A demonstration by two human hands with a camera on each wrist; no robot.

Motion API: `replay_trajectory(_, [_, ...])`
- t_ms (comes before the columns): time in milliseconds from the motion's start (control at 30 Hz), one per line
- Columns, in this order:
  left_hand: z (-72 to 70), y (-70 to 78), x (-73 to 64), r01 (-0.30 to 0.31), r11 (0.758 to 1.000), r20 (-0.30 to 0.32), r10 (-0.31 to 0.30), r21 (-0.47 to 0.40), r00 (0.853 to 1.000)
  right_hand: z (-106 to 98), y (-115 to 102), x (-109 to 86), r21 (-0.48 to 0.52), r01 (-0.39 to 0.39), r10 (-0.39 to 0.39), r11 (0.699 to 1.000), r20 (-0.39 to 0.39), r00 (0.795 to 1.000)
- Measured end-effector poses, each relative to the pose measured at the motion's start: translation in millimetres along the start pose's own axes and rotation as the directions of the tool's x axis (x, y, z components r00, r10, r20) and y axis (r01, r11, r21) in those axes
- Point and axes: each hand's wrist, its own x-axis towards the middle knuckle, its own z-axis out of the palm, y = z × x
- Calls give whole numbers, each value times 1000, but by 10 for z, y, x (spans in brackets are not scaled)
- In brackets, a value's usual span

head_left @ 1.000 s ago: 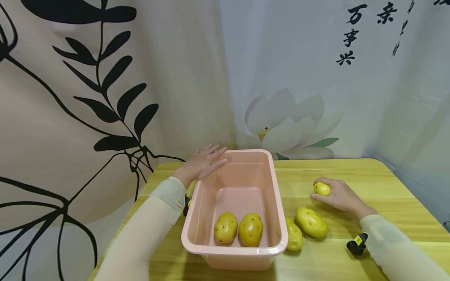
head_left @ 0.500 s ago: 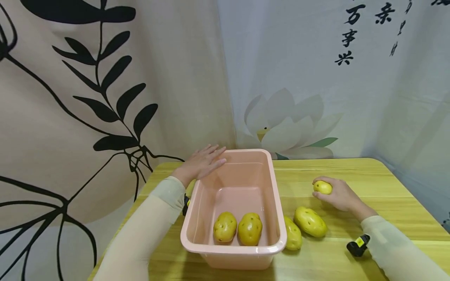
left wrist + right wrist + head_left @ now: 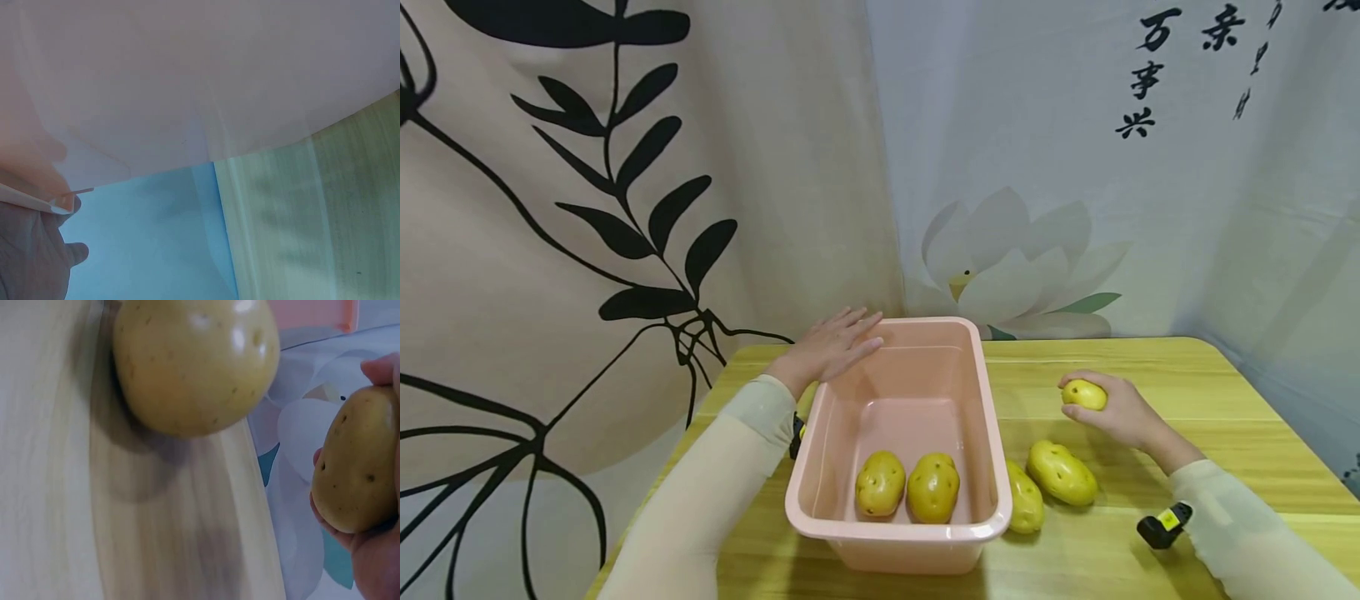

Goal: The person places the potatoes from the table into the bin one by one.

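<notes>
In the head view, my left hand (image 3: pixel 831 350) rests on the far left corner of a pink plastic basin (image 3: pixel 995 450). Its fingers look straight across the rim; the left wrist view shows part of this hand (image 3: pixel 31 250) against the rim, the rest out of frame. My right hand (image 3: pixel 1123 412) grips a yellow potato (image 3: pixel 1084 395) above the table, right of the basin. The right wrist view shows that potato (image 3: pixel 356 462) between thumb and fingers. Two potatoes lie inside the basin: a left one (image 3: pixel 880 483) and a right one (image 3: pixel 933 489).
Two more potatoes lie on the wooden table (image 3: pixel 1180 375) beside the basin: one (image 3: pixel 1025 500) partly hidden by its right wall, another (image 3: pixel 1062 473) nearer my right hand. A printed curtain (image 3: pixel 797 167) hangs behind the table.
My right hand has risen slightly with the potato in its grip. The left hand, the basin and the other potatoes have stayed in place.
</notes>
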Motion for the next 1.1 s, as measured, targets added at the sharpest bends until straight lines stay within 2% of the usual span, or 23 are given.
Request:
replay_trajectory(400, [3, -22, 0, 2, 1000, 3, -2, 16, 1000, -41, -249, 3, 57, 76, -75, 995, -20, 997])
replay_trajectory(633, [16, -30, 16, -9, 1000, 2, 9, 30, 1000, -61, -445, 8, 147, 155, -152, 977, -30, 988])
replay_trajectory(900, [3, -27, -2, -13, 1000, 5, 13, 19, 1000, -130, -699, 33, 327, 217, -229, 920, -4, 974])
replay_trajectory(1100, [-10, -14, -10, -13, 1000, 12, 13, 19, 1000, -187, -872, 48, 455, 260, -305, 852, 29, 952])
